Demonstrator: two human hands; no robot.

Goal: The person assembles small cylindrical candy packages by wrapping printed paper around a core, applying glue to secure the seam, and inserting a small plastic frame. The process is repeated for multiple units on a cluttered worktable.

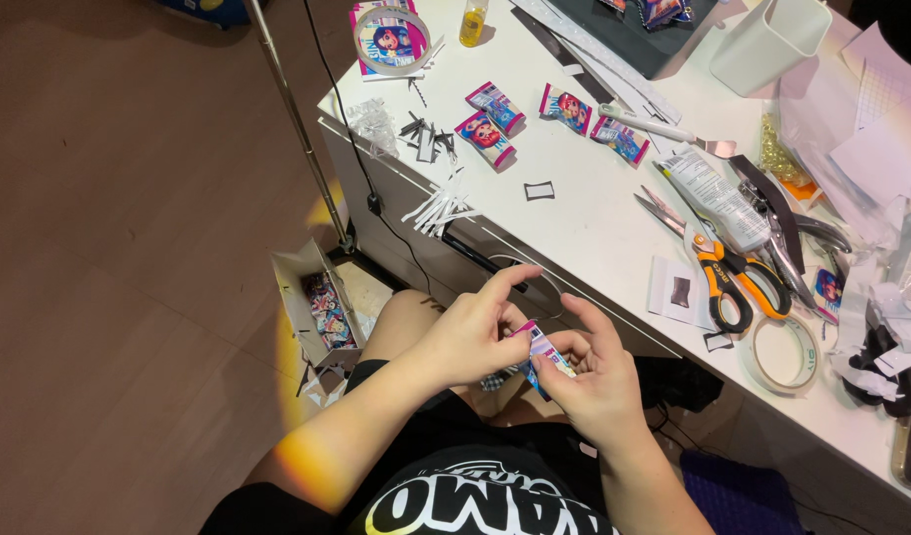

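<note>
Both hands are pinching a little colourful packet [547,355] over the lap, left hand [472,332] gripping its top corner with the index finger sticking up, right hand [594,381] wrapped round its lower edge. Just past the fingertips is the white desk [574,223], with orange-handled scissors [721,269] and a tape roll [784,352] off to the right, more packets [487,139] further up.

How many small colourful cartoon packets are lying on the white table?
4 clearly: two side by side near the paper strips, and two more to their right by the ruler. Others may be hidden under the clutter at the right.
</note>
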